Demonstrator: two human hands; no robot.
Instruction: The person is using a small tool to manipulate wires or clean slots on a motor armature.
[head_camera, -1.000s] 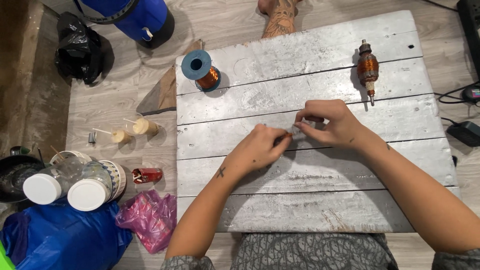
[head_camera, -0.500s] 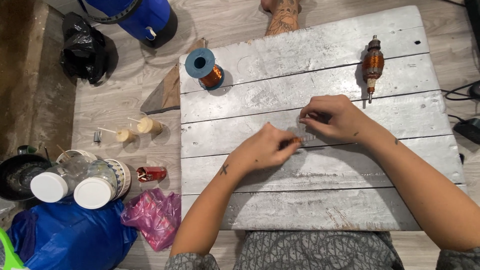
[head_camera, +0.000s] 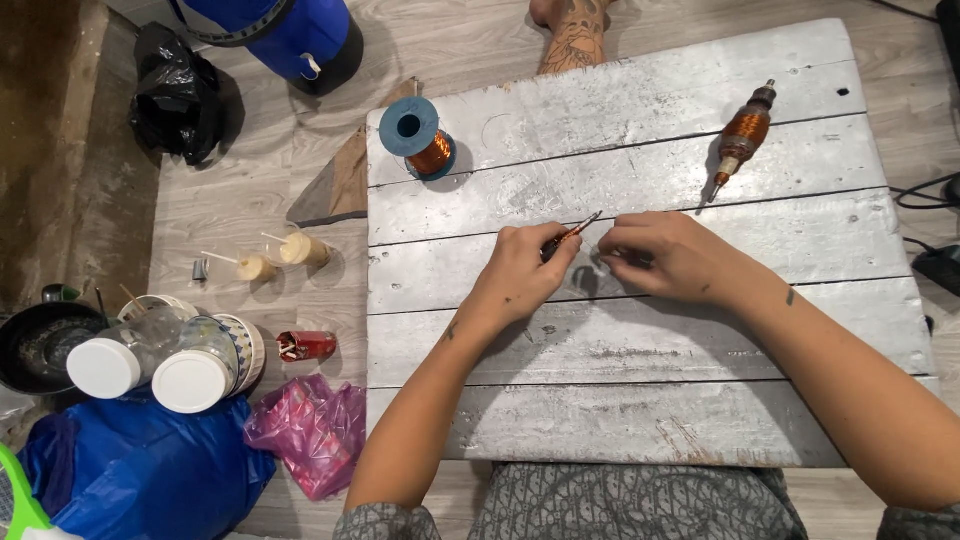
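Both hands rest on a grey wooden board (head_camera: 640, 420) in the head view. My left hand (head_camera: 520, 275) pinches a thin copper-coloured bundle of wire (head_camera: 575, 233) that sticks up and to the right from its fingers. My right hand (head_camera: 665, 258) is just to the right, fingertips closed on something small that I cannot make out. A blue spool of copper wire (head_camera: 418, 138) stands at the board's far left corner. A motor armature with copper windings (head_camera: 742, 133) lies at the far right.
Left of the board on the floor are two white-lidded jars (head_camera: 150, 365), a pink bag (head_camera: 312, 430), a blue bag (head_camera: 140, 480), a small red can (head_camera: 305, 345), a black pot (head_camera: 40, 345) and a blue container (head_camera: 285, 35). Cables (head_camera: 925, 190) lie at the right.
The hands have drawn slightly apart and the left hand now holds the wire bundle tilted up to the right. The camera view shifted a little.
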